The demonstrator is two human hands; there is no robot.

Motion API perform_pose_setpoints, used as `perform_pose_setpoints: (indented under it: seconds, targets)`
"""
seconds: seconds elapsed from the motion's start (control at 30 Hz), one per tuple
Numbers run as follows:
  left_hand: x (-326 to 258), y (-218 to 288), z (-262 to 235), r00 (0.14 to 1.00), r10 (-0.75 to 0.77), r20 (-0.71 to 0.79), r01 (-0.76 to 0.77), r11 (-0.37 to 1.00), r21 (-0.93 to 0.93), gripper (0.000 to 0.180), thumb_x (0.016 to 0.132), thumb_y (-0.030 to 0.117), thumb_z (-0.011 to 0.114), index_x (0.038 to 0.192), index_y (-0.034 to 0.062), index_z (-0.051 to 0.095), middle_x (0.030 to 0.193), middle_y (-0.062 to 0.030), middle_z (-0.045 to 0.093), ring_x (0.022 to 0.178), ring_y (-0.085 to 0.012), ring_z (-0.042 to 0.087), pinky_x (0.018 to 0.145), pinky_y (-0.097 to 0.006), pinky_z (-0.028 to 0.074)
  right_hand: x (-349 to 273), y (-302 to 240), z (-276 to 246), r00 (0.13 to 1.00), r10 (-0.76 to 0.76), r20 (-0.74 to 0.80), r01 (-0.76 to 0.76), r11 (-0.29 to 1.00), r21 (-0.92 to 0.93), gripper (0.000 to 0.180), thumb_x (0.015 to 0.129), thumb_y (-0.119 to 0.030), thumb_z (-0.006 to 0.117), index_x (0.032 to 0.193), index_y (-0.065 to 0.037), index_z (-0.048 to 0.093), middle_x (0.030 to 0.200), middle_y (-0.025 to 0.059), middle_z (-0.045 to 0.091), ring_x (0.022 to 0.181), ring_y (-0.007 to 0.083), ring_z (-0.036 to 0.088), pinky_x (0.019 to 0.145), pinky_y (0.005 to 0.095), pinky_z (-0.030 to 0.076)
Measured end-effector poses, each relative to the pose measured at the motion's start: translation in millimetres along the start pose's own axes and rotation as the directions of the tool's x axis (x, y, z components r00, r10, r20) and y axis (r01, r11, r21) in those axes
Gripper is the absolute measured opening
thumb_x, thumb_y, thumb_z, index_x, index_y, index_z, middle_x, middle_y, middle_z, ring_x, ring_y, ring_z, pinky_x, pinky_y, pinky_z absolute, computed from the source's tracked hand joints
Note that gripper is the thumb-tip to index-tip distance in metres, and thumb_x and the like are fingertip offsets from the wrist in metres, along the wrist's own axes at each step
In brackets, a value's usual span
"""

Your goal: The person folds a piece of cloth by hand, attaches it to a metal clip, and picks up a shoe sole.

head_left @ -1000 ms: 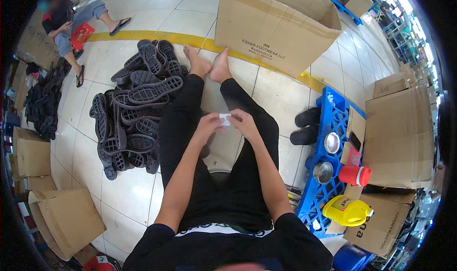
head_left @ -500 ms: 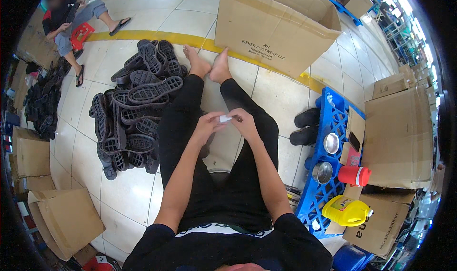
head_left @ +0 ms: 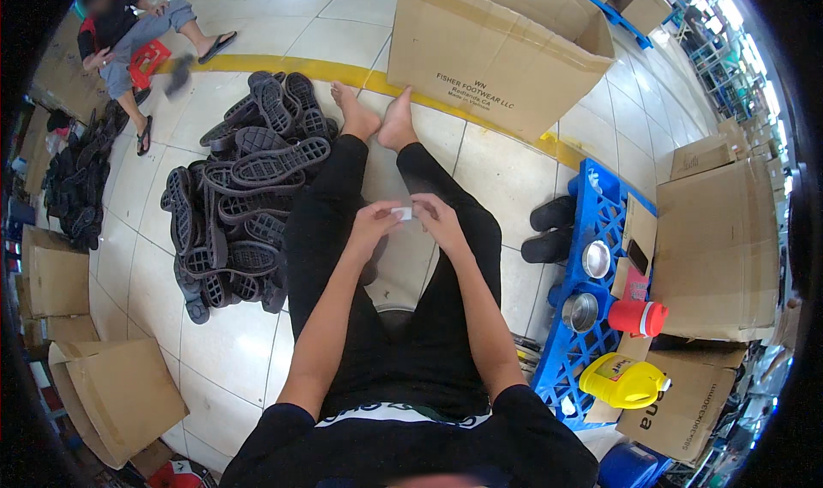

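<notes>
A yellow plastic jug sits near a red drink cooler. An open cardboard carton stands ahead.

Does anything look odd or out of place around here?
Yes: one dark, elongated object beside the seated co-worker in grey trousers looks smeared, while the heaped dark-grey ridged soles look sharp, suggesting it may be airborne.

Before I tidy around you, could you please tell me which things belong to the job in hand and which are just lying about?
Seemingly in use:
small white piece between left hand and right hand
perhaps dark soles

Apparently lying about:
red jug
yellow jug
metal bowls
</notes>
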State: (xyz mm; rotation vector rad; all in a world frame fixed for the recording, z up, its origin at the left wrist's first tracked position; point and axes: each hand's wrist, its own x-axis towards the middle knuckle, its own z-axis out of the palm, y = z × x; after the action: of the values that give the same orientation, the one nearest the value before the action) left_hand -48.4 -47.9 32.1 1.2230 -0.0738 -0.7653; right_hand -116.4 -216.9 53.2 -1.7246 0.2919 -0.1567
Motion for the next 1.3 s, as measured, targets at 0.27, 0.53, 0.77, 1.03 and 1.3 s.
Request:
perform_pose_setpoints:
  seconds: [0.27, 0.53, 0.77, 1.03, 1.3]
  targets:
    - [1.6, -1.2, 0.6, 0.998, 0.056, 0.001, -0.056, 0.998, 0.042, 0.023, 0.088, 0.009, 0.065, 0.109, -0.0015, 0.062, 0.095, -0.0071, 0.064, 0.086, -0.0143, 0.064, 0.079, -0.027, 0.056, 2.7, 10.2, -3.7, 0.992, 0.045, 0.117, -0.033, 0.994, -0.1, 0.024, 0.087, -0.021, 0.067, 0.099, 0.0, 0.065, 0.073, 0.0031, 0.061, 0.06, 0.0074, 0.053, 0.053, 0.0235, 0.044]
    - [2.2, -3.5, -1.6, 0.998, 0.063, -0.005, -0.062, 0.995, 0.079, 0.024, 0.089, 0.011, 0.065, 0.109, -0.0008, 0.062, 0.094, -0.0066, 0.064, 0.085, -0.0136, 0.064, 0.077, -0.026, 0.056, 1.6, 5.3, -4.7, 0.986, 0.08, 0.145, -0.066, 0.993, -0.099, 0.022, 0.087, -0.02, 0.065, 0.093, 0.001, 0.065, 0.07, 0.0028, 0.06, 0.057, 0.0074, 0.053, 0.052, 0.0237, 0.042]
    - [-4.1, 4.2, 5.0, 0.998, 0.038, 0.05, -0.044, 0.991, 0.126, 0.024, 0.09, 0.015, 0.064, 0.109, 0.0007, 0.064, 0.092, -0.0048, 0.066, 0.082, -0.0114, 0.064, 0.076, -0.024, 0.053, 0.8, 4.0, -5.0, 0.984, 0.092, 0.15, -0.08, 0.993, -0.089, 0.021, 0.088, -0.02, 0.064, 0.092, 0.001, 0.064, 0.07, 0.0028, 0.06, 0.057, 0.0075, 0.052, 0.052, 0.0237, 0.042]
    - [-6.8, 7.4, 8.5, 0.999, 0.046, 0.006, -0.046, 0.99, 0.13, 0.023, 0.086, 0.013, 0.065, 0.104, -0.0014, 0.066, 0.089, -0.006, 0.067, 0.078, -0.0107, 0.061, 0.068, -0.023, 0.047, 1.7, 7.9, -5.5, 0.981, 0.098, 0.169, -0.081, 0.991, -0.106, 0.022, 0.088, -0.021, 0.064, 0.09, 0.001, 0.064, 0.069, 0.0023, 0.061, 0.055, 0.0077, 0.052, 0.051, 0.0238, 0.042]
    - [-6.4, 8.3, 4.2, 0.992, -0.124, -0.007, 0.124, 0.98, 0.153, 0.025, 0.088, 0.024, 0.066, 0.101, 0.0035, 0.067, 0.085, -0.0006, 0.066, 0.076, -0.0076, 0.061, 0.069, -0.021, 0.049, 2.2, 15.2, -4.5, 0.99, 0.021, 0.137, -0.007, 0.994, -0.107, 0.021, 0.088, -0.02, 0.065, 0.088, 0.001, 0.064, 0.069, 0.003, 0.062, 0.055, 0.0082, 0.053, 0.051, 0.0238, 0.042]
